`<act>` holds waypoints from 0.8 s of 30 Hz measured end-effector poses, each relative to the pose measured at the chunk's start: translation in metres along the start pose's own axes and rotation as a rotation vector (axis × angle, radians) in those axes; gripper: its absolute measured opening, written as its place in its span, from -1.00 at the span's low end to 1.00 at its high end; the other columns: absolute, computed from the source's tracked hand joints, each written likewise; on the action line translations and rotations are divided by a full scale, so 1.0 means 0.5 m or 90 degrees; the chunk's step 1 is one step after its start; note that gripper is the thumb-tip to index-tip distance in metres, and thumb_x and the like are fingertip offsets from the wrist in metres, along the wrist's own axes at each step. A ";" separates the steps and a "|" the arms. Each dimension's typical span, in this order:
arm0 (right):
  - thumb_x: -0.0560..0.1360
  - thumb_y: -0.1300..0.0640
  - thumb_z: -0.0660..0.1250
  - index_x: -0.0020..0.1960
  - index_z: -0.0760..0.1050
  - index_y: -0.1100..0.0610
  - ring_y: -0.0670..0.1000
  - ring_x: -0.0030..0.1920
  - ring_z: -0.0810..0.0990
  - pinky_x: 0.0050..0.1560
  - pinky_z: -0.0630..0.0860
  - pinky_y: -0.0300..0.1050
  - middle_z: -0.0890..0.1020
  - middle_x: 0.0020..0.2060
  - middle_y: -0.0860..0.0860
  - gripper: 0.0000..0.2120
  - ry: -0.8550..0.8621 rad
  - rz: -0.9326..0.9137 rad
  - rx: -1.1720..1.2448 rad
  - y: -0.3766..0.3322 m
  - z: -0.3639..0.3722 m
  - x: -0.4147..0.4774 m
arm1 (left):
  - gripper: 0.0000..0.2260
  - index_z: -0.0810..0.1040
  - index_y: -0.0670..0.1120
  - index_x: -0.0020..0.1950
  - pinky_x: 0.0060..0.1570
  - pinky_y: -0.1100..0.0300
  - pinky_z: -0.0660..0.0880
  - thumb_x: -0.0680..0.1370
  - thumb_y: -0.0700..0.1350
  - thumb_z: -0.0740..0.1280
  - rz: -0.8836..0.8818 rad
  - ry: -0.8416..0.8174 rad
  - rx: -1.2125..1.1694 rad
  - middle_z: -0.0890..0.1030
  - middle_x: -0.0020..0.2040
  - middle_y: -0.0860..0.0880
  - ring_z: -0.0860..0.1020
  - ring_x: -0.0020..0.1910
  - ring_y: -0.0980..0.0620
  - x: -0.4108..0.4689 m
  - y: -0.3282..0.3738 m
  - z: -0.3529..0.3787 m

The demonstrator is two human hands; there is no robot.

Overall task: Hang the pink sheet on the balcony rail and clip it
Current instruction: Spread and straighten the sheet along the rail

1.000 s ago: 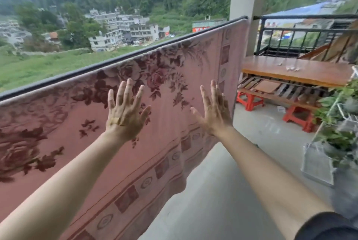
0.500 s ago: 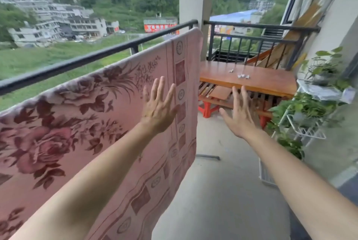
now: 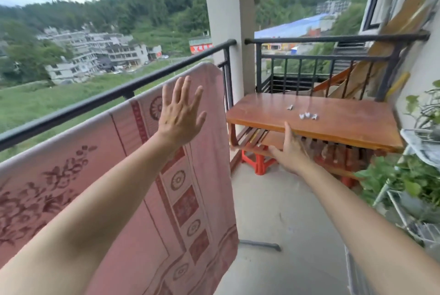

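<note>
Hanging looks done, the pink floral sheet (image 3: 119, 175) drapes along the black metal balcony rail (image 3: 95, 101). Clipping's left: small white clips (image 3: 307, 115) lie on the brown wooden table (image 3: 345, 123). Left hand (image 3: 178, 116) and right hand (image 3: 290, 149) both empty, fingers straight.

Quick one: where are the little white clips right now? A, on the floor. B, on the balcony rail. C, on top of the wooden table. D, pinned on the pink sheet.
C: the white clips lie scattered on top of the wooden table, beyond the right hand, and none is visible on the pink sheet.
</note>
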State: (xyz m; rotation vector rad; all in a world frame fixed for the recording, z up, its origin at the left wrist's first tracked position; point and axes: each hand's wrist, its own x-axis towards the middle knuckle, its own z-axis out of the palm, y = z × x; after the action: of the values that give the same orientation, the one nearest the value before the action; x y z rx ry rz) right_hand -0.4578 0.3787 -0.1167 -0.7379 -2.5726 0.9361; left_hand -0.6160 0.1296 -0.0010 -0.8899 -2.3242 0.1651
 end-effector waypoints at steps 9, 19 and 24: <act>0.60 -0.05 0.24 0.35 0.46 0.09 0.10 0.20 0.56 0.24 0.45 -0.05 0.58 0.16 0.03 -0.62 -0.088 -0.124 0.274 -0.187 0.009 0.463 | -0.58 0.49 -0.12 0.18 -0.07 -0.02 0.40 0.63 0.15 0.04 -0.284 0.053 0.085 0.59 -0.02 -0.19 0.55 -0.13 -0.19 0.211 -0.030 0.103; 0.51 -0.17 0.37 -0.25 0.67 0.10 -0.08 -0.31 0.61 -0.30 0.52 -0.16 0.64 -0.36 -0.06 -0.63 -0.367 -0.173 0.649 -0.310 0.122 0.731 | -0.66 0.60 -0.03 -0.25 -0.21 0.06 0.28 0.60 0.07 0.17 -0.468 0.317 0.242 0.61 -0.32 -0.01 0.54 -0.36 -0.06 0.255 -0.025 0.169; 0.56 -0.18 0.32 0.30 0.57 0.19 0.04 0.23 0.61 0.24 0.53 -0.07 0.66 0.17 0.12 -0.50 -0.900 -0.164 0.751 -0.309 0.127 0.824 | -0.68 0.54 -0.02 -0.34 -0.20 0.07 0.30 0.57 0.03 0.21 -0.493 0.384 0.311 0.58 -0.40 0.02 0.52 -0.41 -0.03 0.265 -0.023 0.186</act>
State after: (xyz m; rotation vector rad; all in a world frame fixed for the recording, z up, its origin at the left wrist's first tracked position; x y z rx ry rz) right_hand -0.8803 0.4763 -0.0176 0.8657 -1.9137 3.0776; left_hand -0.7540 0.2150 -0.0019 0.2118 -1.7712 0.1028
